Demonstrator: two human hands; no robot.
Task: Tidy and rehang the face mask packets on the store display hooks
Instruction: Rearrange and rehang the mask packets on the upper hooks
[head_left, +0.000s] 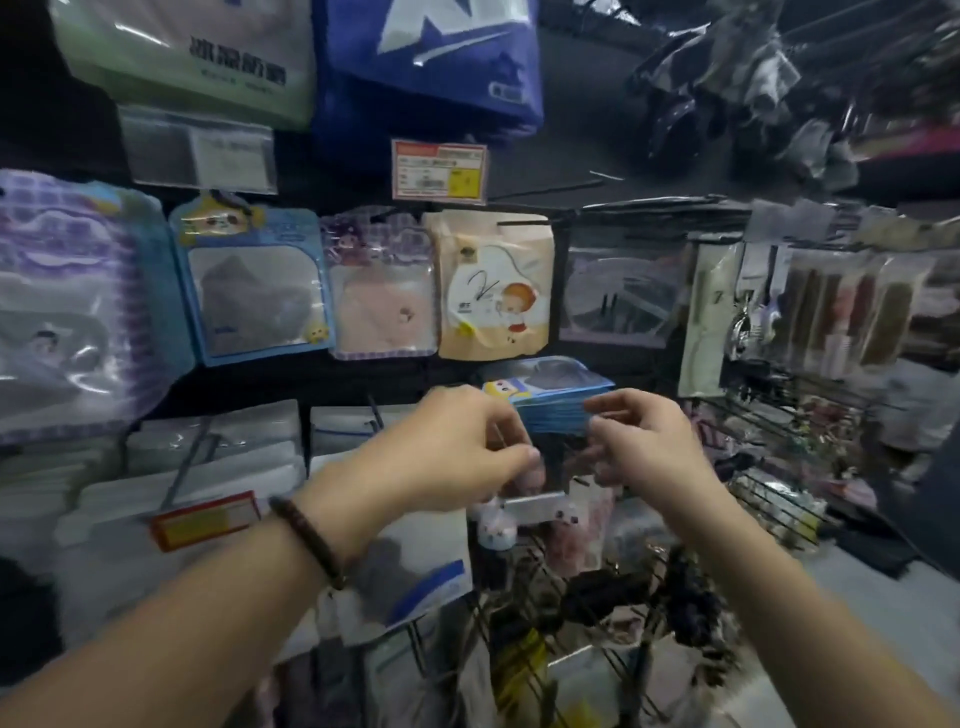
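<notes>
Left grip (467, 447) and right grip (644, 441) are both clenching, fingers curling in toward each other. Between them they are pinching the near edge of the blue packet stack (558, 408). Motion blur is softening the fingertips, so I am judging the exact contact, not reading it cleanly.

The stack is lying flat and edge-on to me, cartoon face up, just below the upper row of hung packets. I am holding it from both ends, probably to square the edges and line up the hang holes before it goes onto a hook.

A pale tag holder (530, 504) is showing just under my thumbs. I am guessing it is capping a hook end, but the hook itself is hiding behind my hands.

Outward:
- Above, the blue hanging packet (254, 280), pink packet (384, 291) and cream packet (493, 286) are hanging side by side, touching.
- A red price label (439, 169) is sitting over them.
- Left and lower, white packets (208, 457) are crowding their hooks, with a red tag (205, 519) in front.
- Right and below, a wire basket (613, 665) of small goods is pressing close.

In the way: my own grips are covering the hook tip, and the neighbouring packets are leaving little room either side.
</notes>
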